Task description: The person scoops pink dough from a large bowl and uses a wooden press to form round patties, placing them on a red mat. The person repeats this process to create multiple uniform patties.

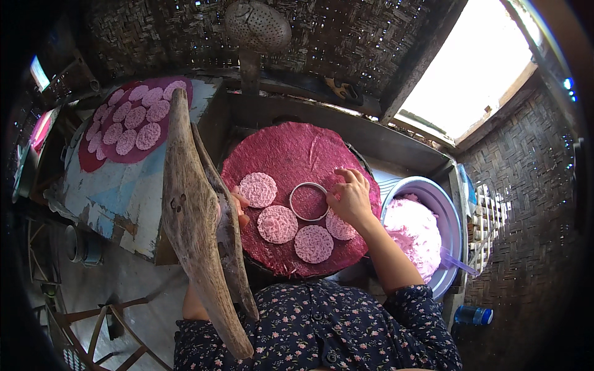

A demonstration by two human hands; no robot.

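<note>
My left hand (pixel 240 209) is wrapped round a two-armed wooden hand press (pixel 185 185), which hides most of the hand; only fingertips show at its right side. The worn press stands tilted between me and a round, dark red mat (pixel 291 148). My right hand (pixel 351 196) is over the mat's right part, fingers bent and thumb apart, with nothing visible in it. Just left of its thumb lies a thin metal ring (pixel 309 201) with bare mat inside. Lacy pink discs of fine strands (pixel 314 243) lie around the ring; my right hand partly covers one (pixel 340 226).
At right stands a grey-purple basin (pixel 455 216) of pink dough (pixel 411 232) with a purple handle. Far left, a worn table (pixel 93 191) bears a red mat with several pink discs (pixel 135 117). A ladle-like strainer (pixel 257 26) hangs above. A blue bottle (pixel 473 315) lies right.
</note>
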